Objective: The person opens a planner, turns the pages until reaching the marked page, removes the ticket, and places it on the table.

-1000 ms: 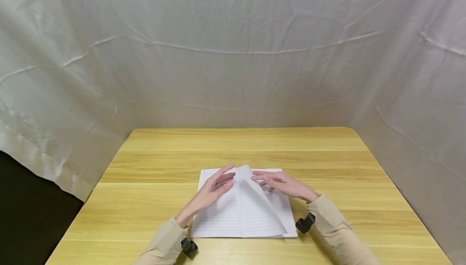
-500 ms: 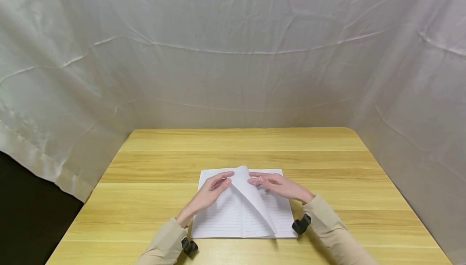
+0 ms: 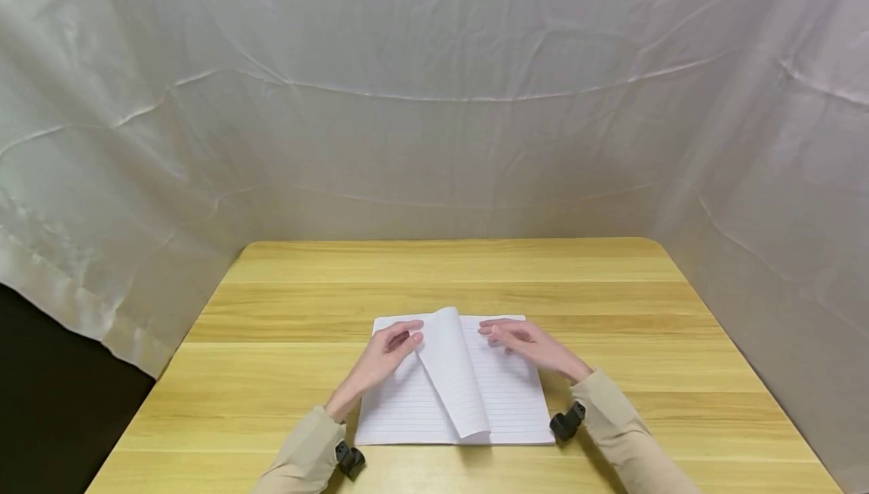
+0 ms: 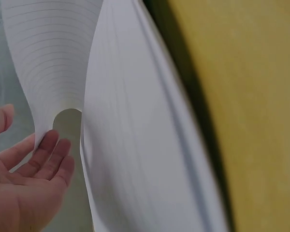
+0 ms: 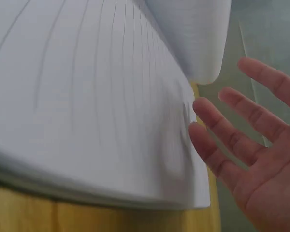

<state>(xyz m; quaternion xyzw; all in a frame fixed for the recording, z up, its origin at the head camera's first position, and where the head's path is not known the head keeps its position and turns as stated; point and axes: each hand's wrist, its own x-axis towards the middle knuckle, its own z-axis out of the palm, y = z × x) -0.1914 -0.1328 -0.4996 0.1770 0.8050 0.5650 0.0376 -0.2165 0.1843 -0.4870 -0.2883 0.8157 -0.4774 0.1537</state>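
A lined notebook (image 3: 390, 411) lies spread on the table, and one page (image 3: 451, 381) stands curled up from its middle. My left hand (image 3: 383, 354) is at the far left edge of that page. In the left wrist view, the page's corner (image 4: 38, 137) rests among the relaxed fingers of the left hand (image 4: 31, 179), with the thumb apart from it. My right hand (image 3: 532, 347) hovers over the notebook's right side. The right wrist view shows the right hand (image 5: 261, 145) with fingers spread and nothing held, beside the lined right page (image 5: 101, 96).
The wooden table (image 3: 271, 313) extends around the notebook. Pale curtains (image 3: 434, 139) hang behind and at both sides. A dark area (image 3: 61, 396) shows at the far left. Small black wrist cameras (image 3: 566, 422) sit on both beige sleeves.
The lifted page has swung from the right side leftward past the middle. The left hand has drawn slightly left with its edge. The right hand moved in toward the page, then back right, away from it.
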